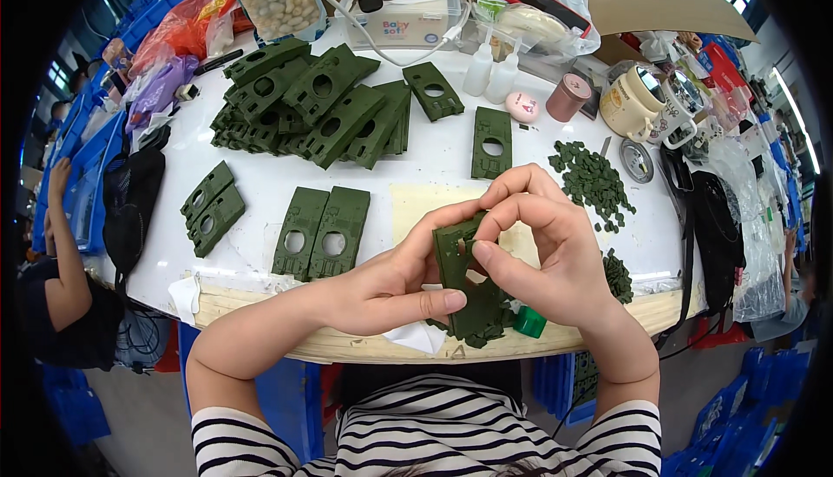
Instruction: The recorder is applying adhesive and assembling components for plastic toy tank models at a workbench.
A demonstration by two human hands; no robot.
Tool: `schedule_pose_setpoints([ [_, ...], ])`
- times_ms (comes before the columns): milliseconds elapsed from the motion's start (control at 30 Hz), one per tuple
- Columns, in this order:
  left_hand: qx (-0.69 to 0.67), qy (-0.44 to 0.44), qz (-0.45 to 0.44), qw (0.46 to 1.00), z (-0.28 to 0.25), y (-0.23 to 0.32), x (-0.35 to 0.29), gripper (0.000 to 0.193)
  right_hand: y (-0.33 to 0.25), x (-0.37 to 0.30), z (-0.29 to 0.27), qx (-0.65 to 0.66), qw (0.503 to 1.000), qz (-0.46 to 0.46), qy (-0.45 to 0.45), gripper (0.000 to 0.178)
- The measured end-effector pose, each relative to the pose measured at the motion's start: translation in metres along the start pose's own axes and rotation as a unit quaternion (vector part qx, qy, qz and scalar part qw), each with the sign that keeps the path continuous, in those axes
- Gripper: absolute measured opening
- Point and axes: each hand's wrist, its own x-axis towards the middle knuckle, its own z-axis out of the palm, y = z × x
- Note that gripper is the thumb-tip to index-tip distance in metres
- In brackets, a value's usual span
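Observation:
A dark green plastic toy tank hull (453,247) with a round hole is held upright over the table's near edge. My left hand (382,290) grips it, thumb low on its face and fingers behind. My right hand (555,256) is pinched, thumb and index together at the hull's upper face; whatever lies between the fingertips is hidden. Below the hands are small dark green pieces (488,331) and a bright green cap (528,322). Further right lie a large heap of small green pieces (590,180) and a smaller heap (617,277), partly behind my right hand.
A stack of tank hulls (304,104) stands back left; paired hulls (321,232) lie nearer. Single hulls (492,143) lie beyond my hands. White squeeze bottles (490,74), a pink tin (569,97) and a cream mug (629,104) line the back right. Other people sit at both sides.

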Motion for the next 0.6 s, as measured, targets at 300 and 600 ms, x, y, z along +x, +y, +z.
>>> schedule_pose_setpoints([
  [300, 0.010, 0.002, 0.028, 1.000, 0.001, -0.004, 0.002, 0.073, -0.002, -0.001, 0.004, -0.027, 1.000, -0.008, 0.013, 0.009],
  [600, 0.072, 0.018, 0.047, 0.996, 0.002, -0.003, 0.004, 0.073, -0.003, -0.002, 0.006, -0.056, 0.998, -0.013, 0.029, 0.009],
])
